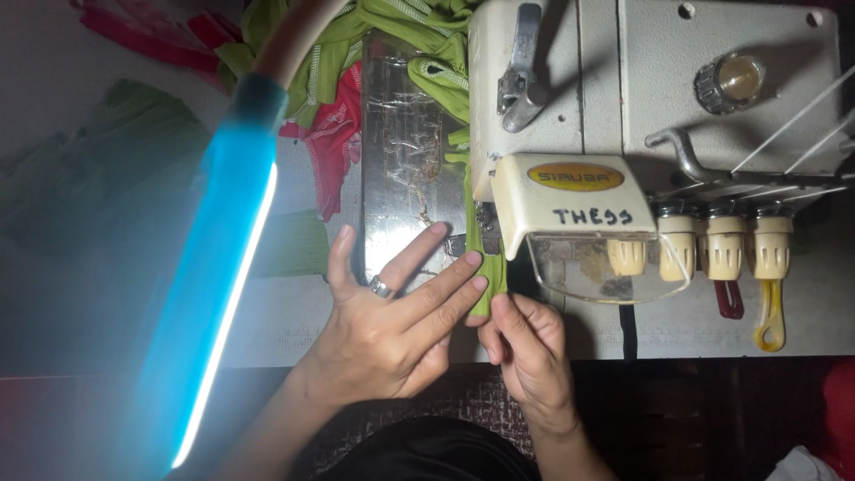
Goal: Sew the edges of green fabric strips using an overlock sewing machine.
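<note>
A narrow green fabric strip [485, 267] runs under the presser foot of a cream sewing machine [570, 107]. My left hand [392, 312], a ring on one finger, lies flat with its fingertips pressing the strip against the shiny metal machine bed [401, 151]. My right hand [525, 347] pinches the near end of the strip just in front of the machine. Behind the foot, the strip rises into a heap of green fabric [392, 36].
A glowing blue-white lamp tube [223, 267] slants across the left. Red cloth [334, 142] lies beside the green heap. Thread tension knobs [721, 249] and threads sit on the machine's right. The table edge [712, 356] runs along the bottom.
</note>
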